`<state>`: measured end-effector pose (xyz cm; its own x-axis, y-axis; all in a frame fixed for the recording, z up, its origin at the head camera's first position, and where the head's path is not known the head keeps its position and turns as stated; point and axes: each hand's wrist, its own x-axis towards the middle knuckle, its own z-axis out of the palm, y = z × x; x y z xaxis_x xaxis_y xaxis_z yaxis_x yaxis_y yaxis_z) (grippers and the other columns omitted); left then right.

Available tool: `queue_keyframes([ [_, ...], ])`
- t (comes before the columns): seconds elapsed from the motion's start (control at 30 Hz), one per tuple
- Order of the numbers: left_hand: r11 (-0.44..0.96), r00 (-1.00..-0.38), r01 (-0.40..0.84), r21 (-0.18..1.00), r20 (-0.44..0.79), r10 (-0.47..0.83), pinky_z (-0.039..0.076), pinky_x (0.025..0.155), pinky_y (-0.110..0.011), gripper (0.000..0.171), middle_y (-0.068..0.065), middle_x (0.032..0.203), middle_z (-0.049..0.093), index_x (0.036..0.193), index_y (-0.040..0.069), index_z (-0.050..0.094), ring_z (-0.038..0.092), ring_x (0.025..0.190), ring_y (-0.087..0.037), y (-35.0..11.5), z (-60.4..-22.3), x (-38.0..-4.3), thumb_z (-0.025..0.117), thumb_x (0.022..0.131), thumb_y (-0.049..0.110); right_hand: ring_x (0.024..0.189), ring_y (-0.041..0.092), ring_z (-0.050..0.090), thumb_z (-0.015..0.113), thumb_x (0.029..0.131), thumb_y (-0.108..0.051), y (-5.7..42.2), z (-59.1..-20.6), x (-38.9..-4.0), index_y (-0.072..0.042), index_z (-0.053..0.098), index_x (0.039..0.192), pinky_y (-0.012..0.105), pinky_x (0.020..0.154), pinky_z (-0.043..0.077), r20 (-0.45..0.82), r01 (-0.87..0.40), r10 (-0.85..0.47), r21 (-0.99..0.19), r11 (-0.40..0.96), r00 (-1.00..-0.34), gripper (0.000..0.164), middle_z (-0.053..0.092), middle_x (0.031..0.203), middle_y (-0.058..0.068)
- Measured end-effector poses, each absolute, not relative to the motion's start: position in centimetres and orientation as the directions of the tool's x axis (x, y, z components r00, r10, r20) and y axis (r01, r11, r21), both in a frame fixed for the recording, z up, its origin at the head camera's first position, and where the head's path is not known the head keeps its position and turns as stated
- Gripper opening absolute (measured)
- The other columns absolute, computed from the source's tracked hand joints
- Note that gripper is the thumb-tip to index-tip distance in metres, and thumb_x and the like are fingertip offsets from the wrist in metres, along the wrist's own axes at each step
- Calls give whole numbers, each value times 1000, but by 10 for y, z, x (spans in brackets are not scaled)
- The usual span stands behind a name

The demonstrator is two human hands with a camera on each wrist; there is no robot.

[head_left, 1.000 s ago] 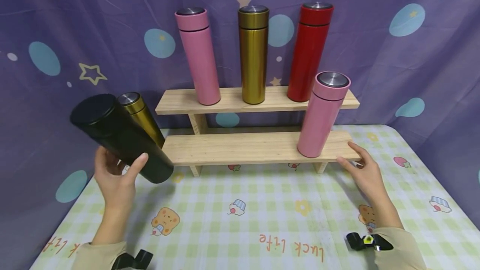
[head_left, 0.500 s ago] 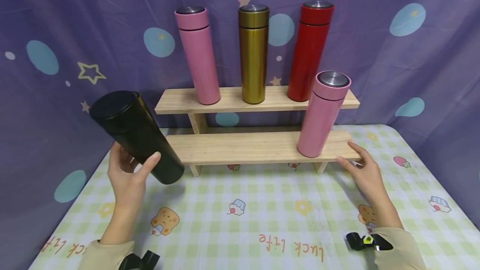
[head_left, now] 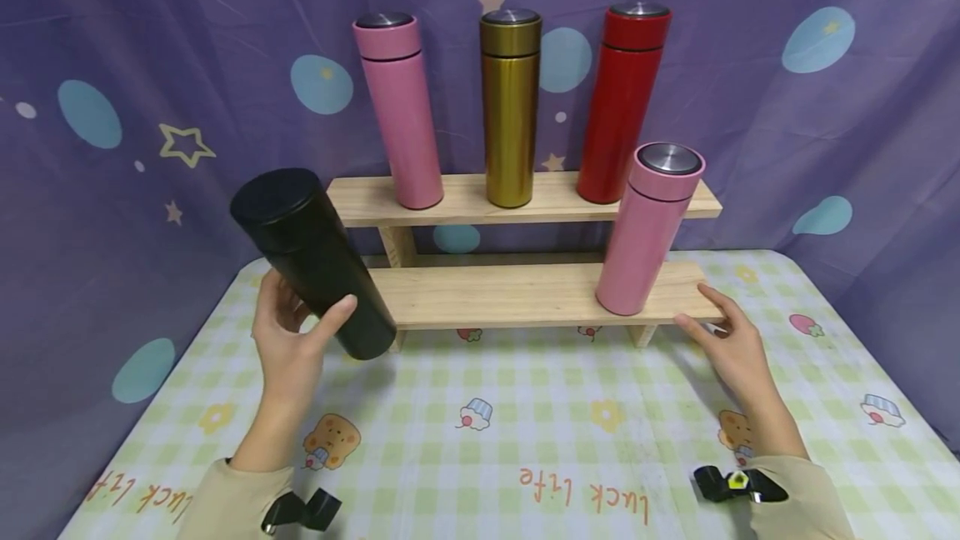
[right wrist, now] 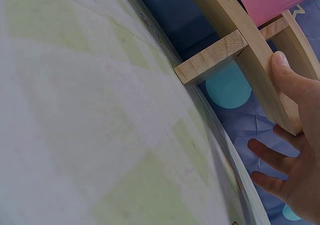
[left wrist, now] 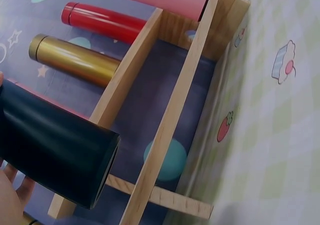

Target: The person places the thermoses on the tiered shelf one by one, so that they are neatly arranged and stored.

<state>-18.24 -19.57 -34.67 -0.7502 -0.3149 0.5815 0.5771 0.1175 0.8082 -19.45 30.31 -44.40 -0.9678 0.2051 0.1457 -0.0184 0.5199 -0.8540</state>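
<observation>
My left hand (head_left: pixel 292 348) grips a black thermos bottle (head_left: pixel 311 265), its lid up and leaning left. The bottle's base overlaps the left end of the two-tier wooden shelf (head_left: pixel 480 294) in the head view; whether it touches cannot be told. In the left wrist view the black bottle (left wrist: pixel 50 140) looks apart from the lower board. At the shelf's other end, my right hand (head_left: pixel 731 348) touches the lower board's corner. Its thumb lies on the front edge and the other fingers are spread, as the right wrist view shows. A pink thermos bottle (head_left: pixel 651 227) stands near that corner.
On the upper tier stand another pink bottle (head_left: pixel 401 115), a gold bottle (head_left: pixel 510 111) and a red bottle (head_left: pixel 624 107). A checked tablecloth (head_left: pixel 555 407) covers the table. Behind hangs a purple curtain (head_left: pixel 225 40).
My left hand has carried the black bottle rightward, toward the shelf's left end, and the bottle stands steeper. A gold bottle behind it has dropped from sight. My right hand stays put.
</observation>
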Motion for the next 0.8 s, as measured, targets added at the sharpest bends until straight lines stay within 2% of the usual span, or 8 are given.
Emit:
queue_keyframes([
  [0.3,93,-777,567,818,569,-268,42,82,-27,66,-5,113,64,136,9,56,57,97,-19,-179,-341,-186,75,75,-9,125,49,42,64,96,-43,305,-444,-194,-14,29,157,64,101,33,145,-17,202,-850,526,-969,76,27,157,25],
  [0.5,110,-795,552,827,561,-228,42,88,-29,69,-4,120,62,138,11,54,55,109,-21,-168,-338,-192,76,75,-8,125,49,42,64,96,-43,305,-444,-194,-14,29,157,64,100,33,142,-16,202,-853,522,-969,77,27,157,26],
  [0.7,119,-802,555,823,568,-184,43,90,-29,68,-3,123,60,138,9,53,54,111,-21,-156,-339,-194,76,76,-8,121,45,45,65,95,-43,304,-444,-195,-16,30,157,50,94,37,145,-9,210,-842,539,-967,76,32,154,26],
  [0.8,115,-811,548,828,560,-169,43,90,-29,69,-3,124,59,139,9,52,54,112,-22,-151,-341,-196,76,76,-7,121,44,45,65,95,-43,304,-445,-195,-17,30,157,49,94,37,144,-7,212,-842,540,-967,76,32,154,26],
])
